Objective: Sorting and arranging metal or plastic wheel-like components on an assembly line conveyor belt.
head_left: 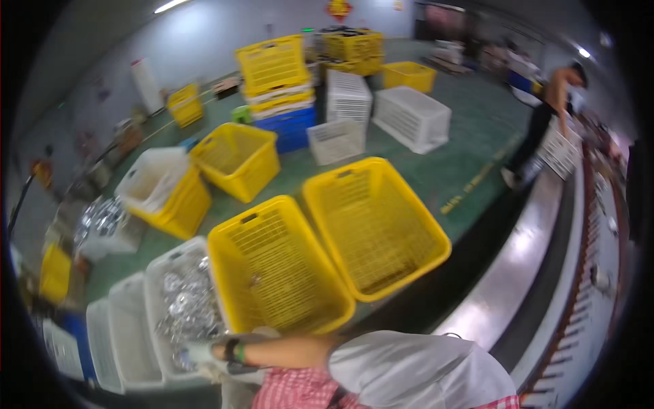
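Note:
My right arm, in a grey sleeve, reaches across to the left over a pink checked garment (293, 388). A dark band and a green one circle its wrist. My right hand (199, 352), in a pale glove, is at the near end of a white crate (154, 307) holding many shiny silvery pieces (187, 300). Its fingers are blurred, so any grip is unclear. Just below it, a pale shape (216, 373) looks like my left hand, mostly hidden, with its fingers not readable.
Two yellow crates (221, 238) (443, 238) stand to the right of the white one. White tubs (122, 320) line the left. Stacked crates (272, 61) rise behind. At right, a person (548, 109) holds a white crate (560, 151) by a metal-surfaced conveyor (507, 273).

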Tool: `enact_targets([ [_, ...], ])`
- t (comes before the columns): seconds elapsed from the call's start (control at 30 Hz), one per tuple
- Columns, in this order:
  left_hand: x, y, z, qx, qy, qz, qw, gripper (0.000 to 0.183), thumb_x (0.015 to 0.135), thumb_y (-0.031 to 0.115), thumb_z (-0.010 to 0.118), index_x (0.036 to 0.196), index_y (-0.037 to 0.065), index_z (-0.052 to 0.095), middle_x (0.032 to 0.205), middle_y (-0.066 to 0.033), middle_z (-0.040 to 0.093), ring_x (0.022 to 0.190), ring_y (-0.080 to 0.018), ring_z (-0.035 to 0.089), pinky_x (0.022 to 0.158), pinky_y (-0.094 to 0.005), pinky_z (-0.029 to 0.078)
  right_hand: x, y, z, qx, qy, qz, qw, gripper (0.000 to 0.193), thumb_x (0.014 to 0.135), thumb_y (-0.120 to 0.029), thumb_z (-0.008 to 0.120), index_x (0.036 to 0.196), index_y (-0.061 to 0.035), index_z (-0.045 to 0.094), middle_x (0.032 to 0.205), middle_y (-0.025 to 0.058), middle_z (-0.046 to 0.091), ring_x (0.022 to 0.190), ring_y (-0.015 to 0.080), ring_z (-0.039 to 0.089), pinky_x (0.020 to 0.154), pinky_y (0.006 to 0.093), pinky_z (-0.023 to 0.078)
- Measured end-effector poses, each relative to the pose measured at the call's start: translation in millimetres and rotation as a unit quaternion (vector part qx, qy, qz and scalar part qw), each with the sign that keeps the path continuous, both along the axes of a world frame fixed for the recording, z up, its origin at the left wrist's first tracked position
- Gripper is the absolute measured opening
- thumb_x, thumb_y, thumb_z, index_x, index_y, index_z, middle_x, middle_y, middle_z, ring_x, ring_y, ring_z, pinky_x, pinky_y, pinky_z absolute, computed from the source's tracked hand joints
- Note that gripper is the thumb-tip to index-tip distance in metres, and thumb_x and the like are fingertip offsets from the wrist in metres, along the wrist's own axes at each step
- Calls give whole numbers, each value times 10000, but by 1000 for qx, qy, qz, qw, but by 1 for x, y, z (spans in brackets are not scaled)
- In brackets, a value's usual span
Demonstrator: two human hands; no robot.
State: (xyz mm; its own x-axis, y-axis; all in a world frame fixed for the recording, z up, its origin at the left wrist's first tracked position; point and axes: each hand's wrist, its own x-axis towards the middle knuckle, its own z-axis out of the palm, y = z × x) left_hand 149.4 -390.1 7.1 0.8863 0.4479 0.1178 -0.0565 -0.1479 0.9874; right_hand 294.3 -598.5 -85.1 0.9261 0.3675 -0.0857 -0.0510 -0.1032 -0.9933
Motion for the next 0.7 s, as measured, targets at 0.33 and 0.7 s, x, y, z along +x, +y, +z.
enact_targets([
  [0.33, 45, -111, -27, 25, 29, -186, 982, 395, 851, 222, 433, 1191, 22, 421, 1157, -97, 471, 1049, -208, 452, 877, -350, 365, 1, -26, -18, 224, -24, -320, 920, 161, 724, -189, 545, 654, -49, 585, 559, 54, 542, 513, 171, 454, 518, 327, 370],
  [0.7, 42, -138, -25, -25, 11, -235, 972, 390, 842, 230, 466, 1167, 18, 441, 1115, -90, 494, 1007, -196, 474, 850, -332, 381, -45, -57, 18, 126, 25, -155, 980, 303, 830, -327, 456, 928, -50, 530, 962, 103, 541, 859, 226, 497, 723, 365, 407],
])
